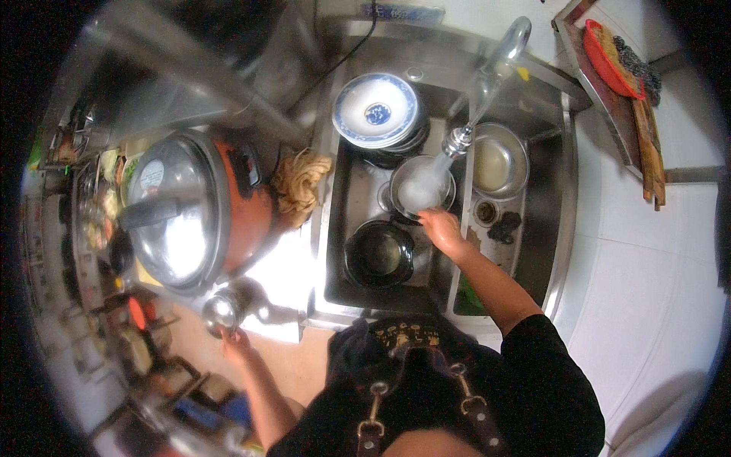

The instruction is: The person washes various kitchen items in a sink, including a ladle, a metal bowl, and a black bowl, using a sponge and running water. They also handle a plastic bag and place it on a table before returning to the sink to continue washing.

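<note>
My right hand (444, 233) grips the near rim of a round metal bowl (394, 191) in the left sink basin (357, 197). White, frothy water from the faucet head (457, 141) pours into this bowl. Off to the left, my left hand (235, 347) holds a small shiny metal vessel (221, 311) by its near edge, beside the steel counter; blur hides its exact kind. Behind the bowl stands a stack of white plates with blue rims (377, 111), resting on dark vessels. Closer to me in the same basin sits a dark pot (378, 254) with some liquid inside.
A large orange rice cooker (243, 200) with a steel lid stands left of the sink, a tan cloth (301, 180) beside it. In the right basin are a metal pan of cloudy liquid (497, 163) and a drain (486, 212). A red basket (608, 63) sits on the right shelf.
</note>
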The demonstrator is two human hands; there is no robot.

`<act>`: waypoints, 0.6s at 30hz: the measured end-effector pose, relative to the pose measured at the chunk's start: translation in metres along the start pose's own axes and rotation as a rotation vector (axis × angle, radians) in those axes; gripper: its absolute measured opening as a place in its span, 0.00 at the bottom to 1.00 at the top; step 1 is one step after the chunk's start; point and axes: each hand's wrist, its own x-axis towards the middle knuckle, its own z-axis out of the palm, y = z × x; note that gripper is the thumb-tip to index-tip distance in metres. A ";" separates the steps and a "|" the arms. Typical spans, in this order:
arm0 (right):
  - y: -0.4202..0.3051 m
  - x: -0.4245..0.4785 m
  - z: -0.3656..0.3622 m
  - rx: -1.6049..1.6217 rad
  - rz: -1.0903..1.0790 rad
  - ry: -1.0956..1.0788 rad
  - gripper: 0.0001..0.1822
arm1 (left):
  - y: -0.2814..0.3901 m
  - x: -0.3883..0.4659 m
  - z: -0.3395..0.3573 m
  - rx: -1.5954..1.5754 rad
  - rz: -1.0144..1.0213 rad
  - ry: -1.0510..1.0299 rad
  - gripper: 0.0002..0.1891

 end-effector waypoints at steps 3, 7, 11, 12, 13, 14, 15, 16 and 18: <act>0.011 -0.001 -0.010 0.220 0.071 0.142 0.10 | -0.004 0.006 0.008 0.003 -0.130 -0.019 0.29; 0.019 -0.011 -0.019 -0.132 -0.193 0.285 0.12 | -0.003 -0.029 0.036 0.021 -0.163 0.172 0.20; 0.006 -0.009 -0.009 -0.009 -0.154 0.242 0.11 | -0.075 0.004 -0.013 0.280 -0.130 -0.291 0.15; 0.005 -0.001 -0.007 0.182 -0.105 0.330 0.07 | -0.087 -0.018 0.006 0.385 -0.049 -0.334 0.13; 0.011 0.006 0.001 0.306 0.019 0.355 0.06 | -0.071 -0.097 0.063 0.352 0.126 -0.590 0.10; 0.013 0.014 0.011 0.444 0.126 0.372 0.06 | -0.089 -0.111 0.075 0.366 0.171 -0.703 0.08; 0.022 0.019 0.015 0.567 0.251 0.399 0.06 | -0.074 -0.152 0.119 0.606 0.045 -0.826 0.08; 0.025 0.030 0.007 0.786 0.447 0.185 0.06 | -0.068 -0.188 0.151 0.651 0.122 -0.948 0.07; 0.006 0.040 -0.012 1.337 0.561 0.271 0.07 | -0.091 -0.214 0.201 0.768 0.365 -1.185 0.08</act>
